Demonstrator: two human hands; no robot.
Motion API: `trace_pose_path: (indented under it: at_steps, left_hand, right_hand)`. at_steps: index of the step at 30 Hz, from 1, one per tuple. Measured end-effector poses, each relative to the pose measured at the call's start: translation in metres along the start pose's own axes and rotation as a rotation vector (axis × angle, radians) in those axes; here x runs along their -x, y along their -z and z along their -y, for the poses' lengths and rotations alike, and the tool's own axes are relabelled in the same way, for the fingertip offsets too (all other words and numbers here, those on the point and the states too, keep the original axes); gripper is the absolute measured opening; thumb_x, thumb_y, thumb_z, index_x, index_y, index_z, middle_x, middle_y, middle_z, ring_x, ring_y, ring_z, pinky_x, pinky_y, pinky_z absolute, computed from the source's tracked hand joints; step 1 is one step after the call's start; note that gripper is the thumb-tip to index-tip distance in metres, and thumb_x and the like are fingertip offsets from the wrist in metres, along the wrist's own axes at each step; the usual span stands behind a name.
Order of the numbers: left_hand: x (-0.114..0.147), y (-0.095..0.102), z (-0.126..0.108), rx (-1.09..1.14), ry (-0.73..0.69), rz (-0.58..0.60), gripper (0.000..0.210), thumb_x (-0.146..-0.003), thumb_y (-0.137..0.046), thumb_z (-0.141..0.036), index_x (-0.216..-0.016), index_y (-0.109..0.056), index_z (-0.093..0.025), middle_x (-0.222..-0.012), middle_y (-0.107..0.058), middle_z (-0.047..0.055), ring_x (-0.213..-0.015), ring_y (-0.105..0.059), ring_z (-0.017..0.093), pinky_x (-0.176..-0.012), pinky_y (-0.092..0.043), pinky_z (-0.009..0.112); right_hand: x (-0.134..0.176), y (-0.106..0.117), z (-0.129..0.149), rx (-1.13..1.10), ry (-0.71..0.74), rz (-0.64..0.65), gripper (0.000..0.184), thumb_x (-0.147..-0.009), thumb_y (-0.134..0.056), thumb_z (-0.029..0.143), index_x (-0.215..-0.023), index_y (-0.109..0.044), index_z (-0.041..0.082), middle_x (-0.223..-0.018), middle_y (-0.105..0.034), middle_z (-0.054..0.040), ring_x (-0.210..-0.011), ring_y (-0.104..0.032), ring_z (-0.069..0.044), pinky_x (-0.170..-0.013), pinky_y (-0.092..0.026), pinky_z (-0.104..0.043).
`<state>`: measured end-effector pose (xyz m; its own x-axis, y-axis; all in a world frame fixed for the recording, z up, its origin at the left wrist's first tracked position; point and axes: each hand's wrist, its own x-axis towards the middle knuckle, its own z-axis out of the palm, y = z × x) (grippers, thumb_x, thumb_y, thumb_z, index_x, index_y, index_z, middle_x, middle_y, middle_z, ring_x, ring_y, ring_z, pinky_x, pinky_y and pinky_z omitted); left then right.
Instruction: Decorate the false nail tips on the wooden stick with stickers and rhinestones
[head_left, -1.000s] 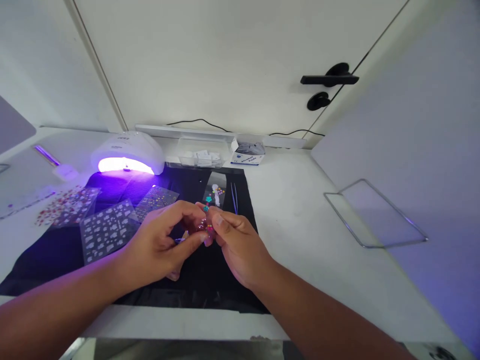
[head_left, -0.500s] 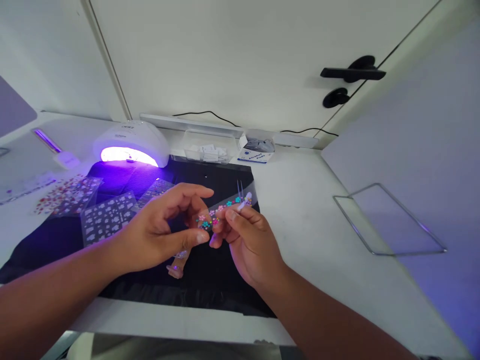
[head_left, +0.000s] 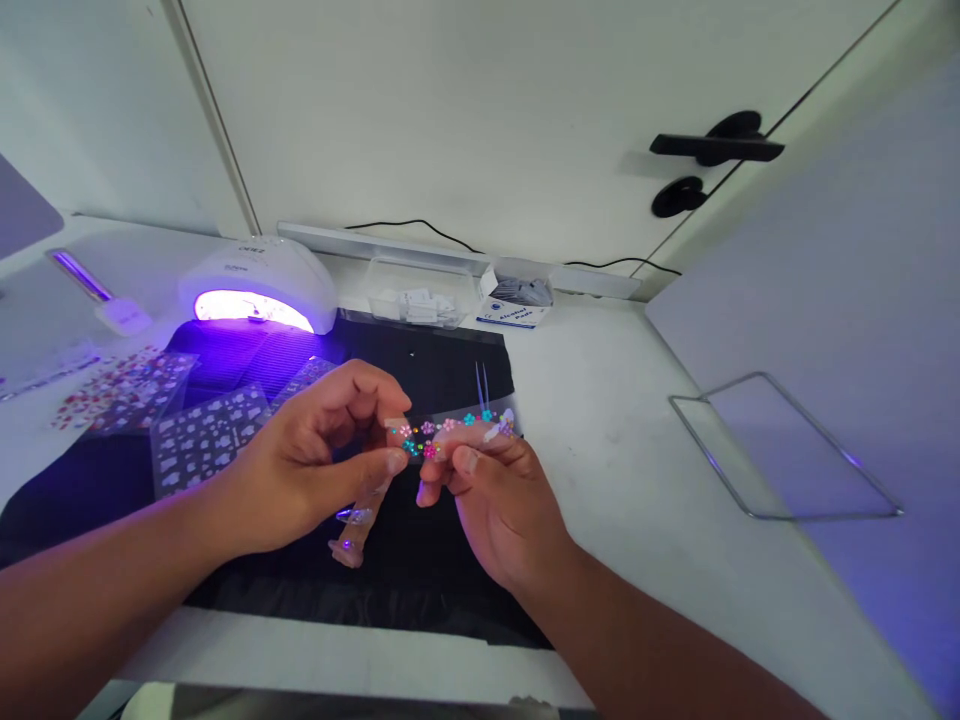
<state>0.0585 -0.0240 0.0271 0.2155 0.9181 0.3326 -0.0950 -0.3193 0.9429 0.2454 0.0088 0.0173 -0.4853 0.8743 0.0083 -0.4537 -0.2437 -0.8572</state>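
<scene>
My left hand [head_left: 326, 450] pinches the left end of a narrow clear sticker strip [head_left: 428, 428] bearing colourful rhinestone flowers. Opposite it, my right hand [head_left: 506, 495] has its thumb and fingers closed on the strip's right part, partly covering it. Slim tweezers [head_left: 481, 378] point upward behind my right hand; whether that hand holds them I cannot tell. A whitish piece [head_left: 499, 427] shows beside my right index finger. Below my left hand, a flesh-coloured practice finger [head_left: 351, 545] with a shiny decorated nail lies on the black mat [head_left: 442, 570].
A glowing UV nail lamp [head_left: 259, 280] stands at the back left. Nail sticker sheets [head_left: 210, 440] lie before it. Behind the mat are a clear tray [head_left: 420, 300] and an alcohol pads box [head_left: 516, 300]. A metal frame [head_left: 787, 517] is at right.
My left thumb and fingers have closed in on the strip's left end. The strip now stretches more level between both hands. The view has shifted slightly.
</scene>
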Motion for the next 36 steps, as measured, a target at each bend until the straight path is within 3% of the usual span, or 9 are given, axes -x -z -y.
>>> trace_pose_path:
  at_steps: [6,12,17,36]
  left_hand:
    - [-0.001,-0.002,-0.002,0.086,0.056,0.096,0.016,-0.096,-0.060,-0.019,-0.108,-0.051,-0.024,-0.087,-0.069,-0.002,-0.044,-0.056,0.004,-0.068,-0.060,0.031]
    - [-0.001,-0.002,-0.004,-0.067,-0.006,0.018,0.018,-0.091,-0.066,-0.017,-0.104,-0.056,-0.023,-0.088,-0.067,0.000,-0.064,-0.066,0.011,-0.058,-0.057,0.024]
    - [0.000,-0.003,-0.007,-0.143,-0.002,0.011,0.016,-0.090,-0.066,-0.016,-0.101,-0.057,-0.022,-0.083,-0.065,0.001,-0.063,-0.066,0.013,-0.050,-0.054,0.023]
    - [0.004,-0.007,-0.012,-0.168,0.077,-0.006,0.017,-0.088,-0.067,-0.016,-0.099,-0.058,-0.024,-0.083,-0.063,-0.001,-0.056,-0.065,0.010,-0.043,-0.052,0.019]
  right_hand:
    - [0.002,0.000,-0.005,0.006,0.010,-0.038,0.012,-0.071,-0.083,0.034,-0.070,-0.077,0.024,-0.061,-0.072,0.0026,-0.053,-0.063,-0.010,-0.053,-0.051,-0.024]
    - [0.002,-0.011,-0.002,0.044,0.051,-0.076,0.008,-0.065,-0.081,0.019,-0.068,-0.074,0.024,-0.058,-0.066,0.0049,-0.052,-0.059,-0.009,-0.050,-0.051,-0.023]
    - [0.003,-0.015,0.002,0.083,0.034,-0.131,0.012,-0.063,-0.072,0.010,-0.060,-0.067,0.022,-0.059,-0.062,0.0060,-0.050,-0.057,-0.008,-0.048,-0.048,-0.022]
    - [0.006,-0.015,-0.004,0.126,0.033,-0.180,0.009,-0.064,-0.066,0.015,-0.059,-0.063,0.022,-0.049,-0.059,0.0060,-0.047,-0.054,-0.010,-0.048,-0.045,-0.025]
